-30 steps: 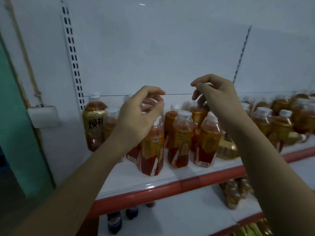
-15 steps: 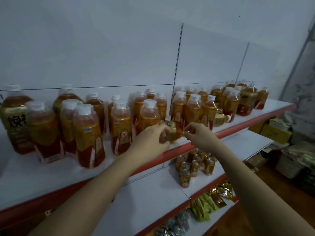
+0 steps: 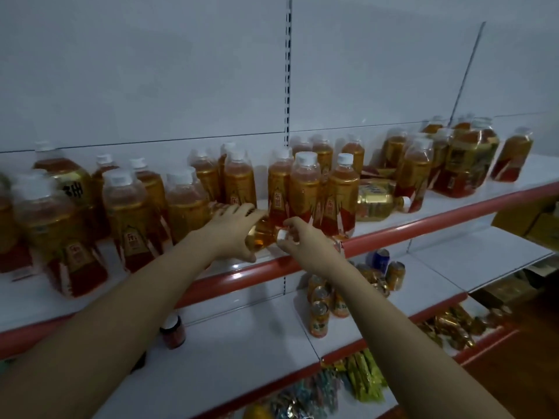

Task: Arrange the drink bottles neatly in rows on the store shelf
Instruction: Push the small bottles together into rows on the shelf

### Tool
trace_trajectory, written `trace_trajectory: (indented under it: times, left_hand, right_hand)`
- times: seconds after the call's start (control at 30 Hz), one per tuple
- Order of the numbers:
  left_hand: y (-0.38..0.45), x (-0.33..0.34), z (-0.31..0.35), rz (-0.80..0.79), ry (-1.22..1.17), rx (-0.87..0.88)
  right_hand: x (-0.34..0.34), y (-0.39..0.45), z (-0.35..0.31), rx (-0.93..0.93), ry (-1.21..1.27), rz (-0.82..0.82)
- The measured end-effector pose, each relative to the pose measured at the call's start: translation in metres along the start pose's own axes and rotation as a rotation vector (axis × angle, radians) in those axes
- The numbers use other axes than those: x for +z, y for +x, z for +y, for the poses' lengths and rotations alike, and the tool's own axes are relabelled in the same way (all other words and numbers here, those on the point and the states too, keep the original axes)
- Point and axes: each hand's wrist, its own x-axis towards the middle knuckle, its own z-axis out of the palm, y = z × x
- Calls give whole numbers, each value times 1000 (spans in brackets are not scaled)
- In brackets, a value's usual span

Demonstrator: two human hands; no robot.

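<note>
Several amber tea bottles with gold and red labels and white caps stand on the white store shelf with a red front edge. One bottle lies sideways near the shelf's front edge. My left hand grips its body. My right hand pinches its white cap end. A gold-labelled bottle lies on its side further right, behind the standing ones.
Larger bottles stand at the left of the shelf. The shelf below holds orange cans and a dark jar. Snack packets lie on the lowest shelf. Cardboard boxes are at the right.
The view has swung right along the shelf. Both hands came down from above the bottles and took hold of the lying bottle at the shelf front.
</note>
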Motion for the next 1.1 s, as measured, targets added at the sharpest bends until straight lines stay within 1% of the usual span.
trace_trajectory:
  times: [0.07, 0.1, 0.17, 0.3, 0.37, 0.47, 0.53, 0.6, 0.63, 0.7, 0.8, 0.83, 0.9, 0.97, 1.0, 1.03, 1.1]
  left_hand:
    - [6, -2, -1, -58, 1, -16]
    - [9, -4, -2, -88, -10, -22]
    - [14, -7, -4, -125, -23, -20]
    - [23, -10, -11, -103, 0, 7]
    - [24, -15, -13, -42, 30, 9]
    - [25, -25, -10, 124, -10, -5]
    - [24, -34, -5, 221, -166, 1]
    - [23, -39, 1, 320, -426, 2]
    - [21, -39, 5, 365, -546, -11]
    - [21, -35, 15, 459, -683, -69]
    - [27, -26, 29, 568, -754, -206]
    - [27, -23, 32, 612, -772, -272]
    - [26, -13, 36, 727, -870, -422]
    - [21, -1, 41, 837, -1031, -515]
    - [18, 5, 45, 876, -1033, -524]
    - [15, 11, 48, 893, -983, -522]
    - [10, 21, 51, 891, -897, -485]
  right_hand:
    - [5, 6, 2, -20, 19, -39]
    - [7, 10, 3, -24, 34, -33]
    - [13, 16, 6, -21, 90, 19]
    - [25, 12, 7, -15, 373, 151]
    - [22, 14, 10, -67, 337, 245]
    - [5, 26, 3, -192, 226, 375]
    - [-14, 32, -11, -311, 172, 472]
    - [-31, 36, -28, -415, 133, 539]
    - [-38, 40, -35, -436, 122, 548]
    - [-47, 48, -47, -412, 133, 531]
    - [-52, 58, -59, -319, 222, 512]
    - [-50, 59, -60, -284, 270, 483]
    - [-38, 56, -58, -218, 386, 369]
    - [-15, 50, -49, -170, 495, 218]
    - [-3, 47, -45, -155, 536, 156]
    - [6, 46, -41, -150, 575, 125]
    - [15, 46, -36, -146, 656, 131]
